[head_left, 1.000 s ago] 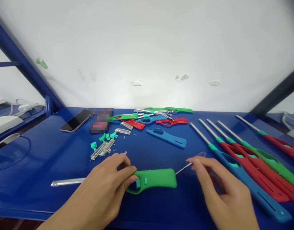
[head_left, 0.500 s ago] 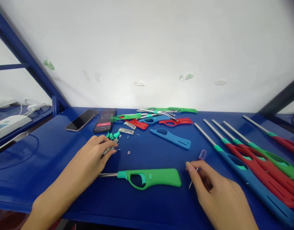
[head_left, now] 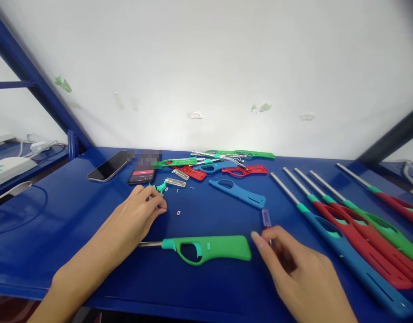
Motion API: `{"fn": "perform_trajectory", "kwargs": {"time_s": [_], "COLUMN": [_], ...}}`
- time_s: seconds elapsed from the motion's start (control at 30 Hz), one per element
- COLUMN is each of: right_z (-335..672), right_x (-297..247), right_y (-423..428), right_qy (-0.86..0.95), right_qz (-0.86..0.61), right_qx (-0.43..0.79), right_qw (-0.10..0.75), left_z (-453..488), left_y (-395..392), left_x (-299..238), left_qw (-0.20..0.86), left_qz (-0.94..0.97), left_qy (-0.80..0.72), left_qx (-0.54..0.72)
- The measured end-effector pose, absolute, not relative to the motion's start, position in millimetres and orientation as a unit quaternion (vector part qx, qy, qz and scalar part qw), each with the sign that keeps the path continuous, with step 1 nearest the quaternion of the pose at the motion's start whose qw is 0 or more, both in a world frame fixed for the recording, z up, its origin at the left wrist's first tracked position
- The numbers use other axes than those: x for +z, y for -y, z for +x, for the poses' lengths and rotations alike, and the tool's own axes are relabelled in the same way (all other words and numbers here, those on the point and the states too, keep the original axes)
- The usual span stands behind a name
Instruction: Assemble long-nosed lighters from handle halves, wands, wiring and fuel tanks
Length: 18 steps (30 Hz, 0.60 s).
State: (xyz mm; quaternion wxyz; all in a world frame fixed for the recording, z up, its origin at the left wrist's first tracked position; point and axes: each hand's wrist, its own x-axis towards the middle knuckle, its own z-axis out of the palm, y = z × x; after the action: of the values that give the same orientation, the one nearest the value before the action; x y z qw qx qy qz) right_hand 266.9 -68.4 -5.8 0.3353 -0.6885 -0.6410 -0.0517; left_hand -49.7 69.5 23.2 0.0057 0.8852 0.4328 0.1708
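Note:
My right hand (head_left: 297, 264) grips a small screwdriver (head_left: 266, 219) with a clear purple handle, its handle end pointing away from me; the fingers hide its shaft. On the left, my left hand (head_left: 135, 211) rests at the blue surface, thumb and fingertips pinched together over small parts; what they hold is hidden. Teal plastic trigger pieces (head_left: 162, 186) lie just beyond its fingers. Between the hands lies a green gas lighter (head_left: 223, 248) with a teal trigger and a metal tube, whose far end disappears behind my left wrist.
Several long lighters (head_left: 351, 251) lie along the right. Opened shell halves, such as a blue shell (head_left: 240, 194) and a red shell (head_left: 250, 170), lie toward the wall with clear fuel tanks (head_left: 175, 182). Two phones, one black phone (head_left: 108, 166) included, lie at the back left.
My left fingertips have closed together, and the clear piece and pins seen by them are now hidden. The screwdriver has turned in my right hand, its handle swinging left.

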Motion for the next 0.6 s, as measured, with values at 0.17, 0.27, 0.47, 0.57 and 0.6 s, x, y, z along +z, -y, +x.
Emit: {"fn": "perform_trajectory", "kwargs": {"time_s": [0.17, 0.27, 0.47, 0.57, 0.6], "right_z": [266.7, 267.6, 269.2, 269.5, 269.6], "right_x": [-6.7, -9.7, -10.2, -11.2, -12.3], "right_y": [61.4, 58.5, 62.4, 66.2, 67.6], "right_qy": [0.76, 0.805, 0.78, 0.767, 0.767], "right_qz": [-0.553, -0.507, -0.515, -0.518, -0.514], "right_qx": [-0.144, -0.144, -0.082, -0.064, -0.066], "right_qw": [0.309, 0.273, 0.345, 0.375, 0.379], "left_z": [-46.0, -46.1, -40.4, -33.6, -31.2], "left_y": [-65.0, -66.5, -54.0, -42.9, -39.6], "left_x": [22.5, 22.1, 33.8, 41.4, 43.4], "left_qw": [-0.009, -0.016, -0.014, -0.024, -0.03], "left_qz": [0.886, 0.885, 0.882, 0.882, 0.882], "left_qy": [-0.431, -0.428, -0.419, -0.386, -0.368], "left_qx": [0.171, 0.184, 0.214, 0.269, 0.291]}}
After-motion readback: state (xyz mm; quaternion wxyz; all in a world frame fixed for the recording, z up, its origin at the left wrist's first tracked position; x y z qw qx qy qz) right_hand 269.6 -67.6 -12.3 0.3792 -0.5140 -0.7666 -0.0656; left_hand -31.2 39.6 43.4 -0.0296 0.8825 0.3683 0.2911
